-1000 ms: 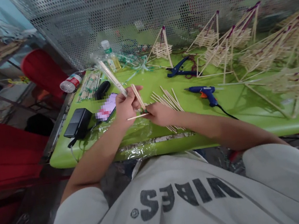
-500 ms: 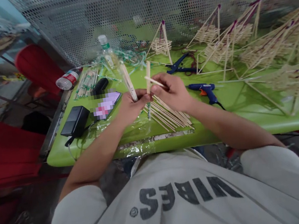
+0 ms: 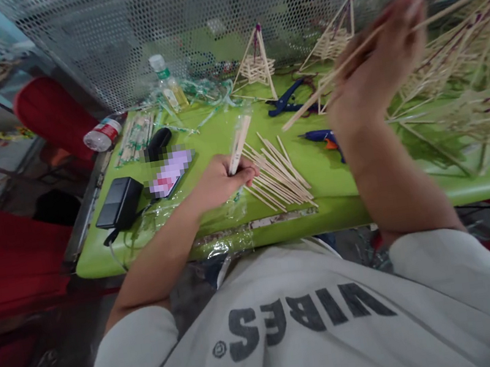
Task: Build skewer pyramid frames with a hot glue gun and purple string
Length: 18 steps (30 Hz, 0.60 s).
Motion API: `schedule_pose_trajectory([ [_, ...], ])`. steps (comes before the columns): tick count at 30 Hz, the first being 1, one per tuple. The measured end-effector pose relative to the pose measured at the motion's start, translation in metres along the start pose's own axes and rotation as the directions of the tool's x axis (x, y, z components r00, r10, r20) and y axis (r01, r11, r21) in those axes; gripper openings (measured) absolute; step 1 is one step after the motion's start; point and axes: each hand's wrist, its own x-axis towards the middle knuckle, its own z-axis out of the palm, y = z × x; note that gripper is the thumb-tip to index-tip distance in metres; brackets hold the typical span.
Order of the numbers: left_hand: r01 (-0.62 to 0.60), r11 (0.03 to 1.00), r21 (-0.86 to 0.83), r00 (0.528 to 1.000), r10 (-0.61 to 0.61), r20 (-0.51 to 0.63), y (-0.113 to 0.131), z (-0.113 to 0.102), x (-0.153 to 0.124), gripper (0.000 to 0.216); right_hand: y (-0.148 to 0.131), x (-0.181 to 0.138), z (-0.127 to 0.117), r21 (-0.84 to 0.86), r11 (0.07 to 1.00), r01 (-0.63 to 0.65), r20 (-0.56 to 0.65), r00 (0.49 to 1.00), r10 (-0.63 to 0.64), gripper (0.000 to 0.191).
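Note:
My left hand rests on the green table, closed round a plastic-wrapped pack of wooden sticks that stands tilted up. Just right of it lies a loose pile of sticks. My right hand is raised high at the right, blurred by motion, pinching one long stick that slants down to the left. It is up near the stick frames standing on the right side of the table.
A blue glue gun and blue pliers lie behind the pile. A phone, a black adapter, a black case, two bottles and stick packets lie at the left. Small stick pyramids stand before a perforated metal screen. Red chairs are left.
My right hand has lifted off the pile and swung up to the right with a stick. My left hand has lowered onto the table with the wrapped pack.

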Motion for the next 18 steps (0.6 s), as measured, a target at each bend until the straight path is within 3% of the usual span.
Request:
schedule_pose_trajectory([
  [2, 0.008, 0.996, -0.085, 0.997, -0.015, -0.08, -0.007, -0.005, 0.002, 0.036, 0.001, 0.028, -0.013, 0.13, 0.978, -0.164, -0.058, 0.983, 0.172, 0.08],
  [4, -0.047, 0.975, -0.217, 0.979, 0.001, -0.205, -0.012, -0.01, 0.007, 0.036, 0.001, 0.031, -0.02, 0.044, 0.936, -0.35, 0.119, 0.932, 0.343, 0.069],
  [5, -0.076, 0.958, -0.276, 0.963, -0.001, -0.269, -0.014, -0.012, 0.009, 0.037, 0.002, 0.023, -0.02, -0.052, 0.907, -0.418, 0.234, 0.878, 0.418, 0.057],
  [8, -0.102, 0.922, -0.375, 0.914, -0.062, -0.4, -0.014, -0.014, 0.017, 0.038, 0.008, -0.029, -0.011, -0.342, 0.763, -0.549, 0.538, 0.551, 0.638, 0.025],
  [10, -0.115, 0.909, -0.401, 0.882, -0.092, -0.462, -0.012, -0.013, 0.019, 0.039, 0.013, -0.066, -0.004, -0.461, 0.689, -0.559, 0.599, 0.377, 0.706, 0.03],
  [12, -0.149, 0.901, -0.407, 0.858, -0.086, -0.506, -0.012, -0.011, 0.021, 0.041, 0.019, -0.092, 0.0, -0.599, 0.637, -0.486, 0.601, 0.252, 0.758, 0.034],
  [13, -0.154, 0.901, -0.405, 0.855, -0.084, -0.512, -0.013, -0.01, 0.021, 0.043, 0.022, -0.101, 0.0, -0.651, 0.636, -0.414, 0.603, 0.227, 0.765, 0.035],
  [14, -0.148, 0.902, -0.405, 0.859, -0.086, -0.505, -0.014, -0.009, 0.021, 0.044, 0.023, -0.106, 0.0, -0.681, 0.655, -0.326, 0.614, 0.233, 0.754, 0.034],
  [18, -0.066, 0.905, -0.419, 0.918, -0.11, -0.382, -0.02, -0.007, 0.019, 0.046, 0.02, -0.109, -0.002, -0.633, 0.773, -0.042, 0.703, 0.388, 0.596, 0.019],
])
